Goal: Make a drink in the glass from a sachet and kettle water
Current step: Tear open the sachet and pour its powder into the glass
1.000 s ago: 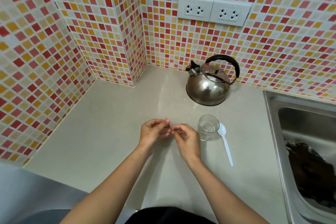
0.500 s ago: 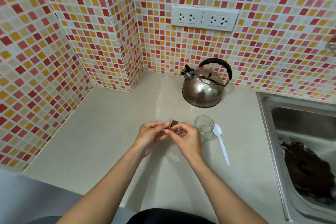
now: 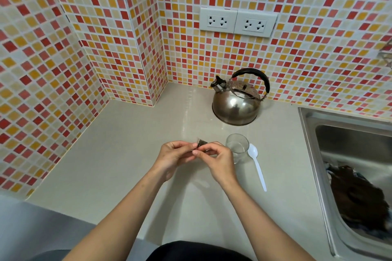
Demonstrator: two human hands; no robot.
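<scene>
Since 1 second earlier, 1 small dark sachet (image 3: 201, 144) had emerged above the fingertips, pinched by both the left hand (image 3: 174, 158) and right hand (image 3: 218, 161) over the counter (image 3: 118, 154). Nearby stood 1 glass (image 3: 237, 146), 1 white spoon (image 3: 256, 165) (touching nothing) and 1 kettle (image 3: 235, 108).

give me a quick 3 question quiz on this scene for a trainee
1. True or false: the spoon stands inside the glass.
2. What do the left hand and right hand pinch between them?
3. The kettle sits: A) in the sink B) on the counter behind the glass C) in a hand

Key: 1 false, it lies on the counter beside the glass; 2 the sachet; 3 B.
</scene>
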